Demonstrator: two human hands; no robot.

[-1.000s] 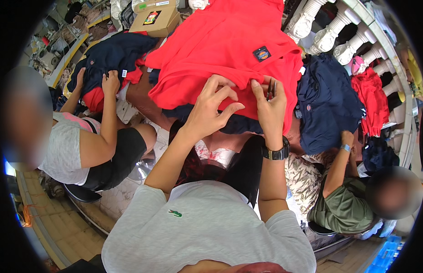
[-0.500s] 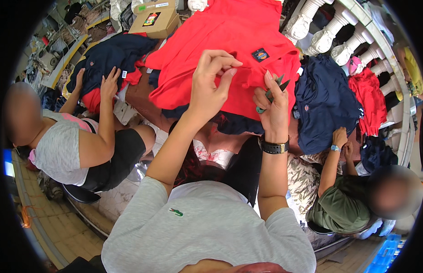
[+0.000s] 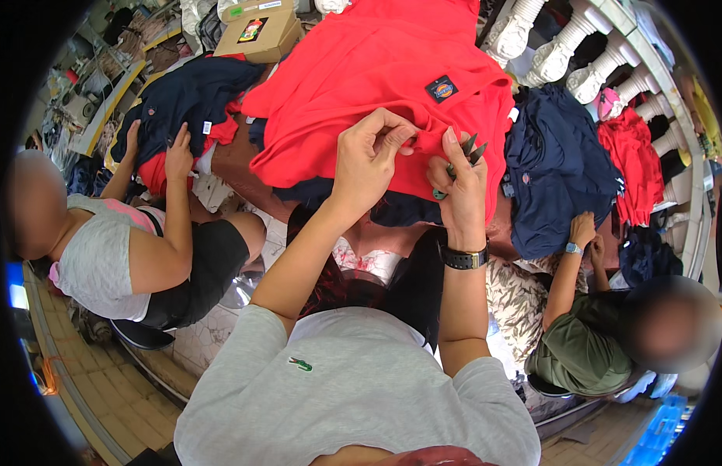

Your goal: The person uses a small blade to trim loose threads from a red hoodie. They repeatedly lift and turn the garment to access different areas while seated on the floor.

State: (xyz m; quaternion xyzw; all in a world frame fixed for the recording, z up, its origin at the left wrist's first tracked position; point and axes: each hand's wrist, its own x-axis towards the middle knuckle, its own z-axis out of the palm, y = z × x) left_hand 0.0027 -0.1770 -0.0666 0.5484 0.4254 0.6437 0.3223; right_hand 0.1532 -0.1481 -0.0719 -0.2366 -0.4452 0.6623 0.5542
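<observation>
A red garment (image 3: pixel 330 101) with a dark square label (image 3: pixel 441 89) lies spread over the table in front of me. My left hand (image 3: pixel 370 159) is closed in a pinch at a fold of it; the fingertips meet the red cloth. My right hand (image 3: pixel 462 186) grips small green-handled thread snips (image 3: pixel 473 152), their dark blades pointing up past the index finger. The right thumb and fingers are beside the same fold, and whether they also hold cloth I cannot tell. Navy cloth (image 3: pixel 400 210) shows beneath the red garment's near edge.
On the left, a co-worker's hands rest on a navy garment (image 3: pixel 190 89). Another person on the right handles a navy garment (image 3: pixel 559 171), with a red garment (image 3: pixel 631 167) beyond. A cardboard box (image 3: pixel 260 33) sits at the back left. White balusters (image 3: pixel 551 58) line the right side.
My left hand has lowered onto the red garment and its fingers have closed at the fold. The right hand, still gripping the snips, has shifted slightly. The left co-worker's right-side hand has moved a little.
</observation>
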